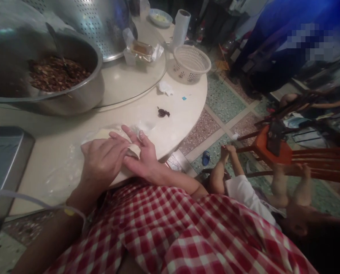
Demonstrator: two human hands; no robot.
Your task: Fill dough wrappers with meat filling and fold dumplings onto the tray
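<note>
My left hand (104,161) lies palm down over my right hand, its fingers together and pressed on a small pale piece of dough (133,150). Palm up, my right hand (145,154) cradles that dough, with several fingers stretched out. The overlapping hands hide part of the dough. Beneath them, clear plastic sheeting (60,177) covers the table edge. A small dark brown clump (163,112) sits beyond my right hand. Farther left is a large steel bowl (81,97) of chopped brown filling (54,74), with a spoon (56,43) standing in it.
A metal tray (23,142) is at left. Past the glass turntable (124,89) stand a perforated steel pot (101,26), a foil loaf container (143,49) and a plastic basket (192,62). Crumpled tissue (165,88) lies nearer. A seated person in a white shirt (248,198) is close at right.
</note>
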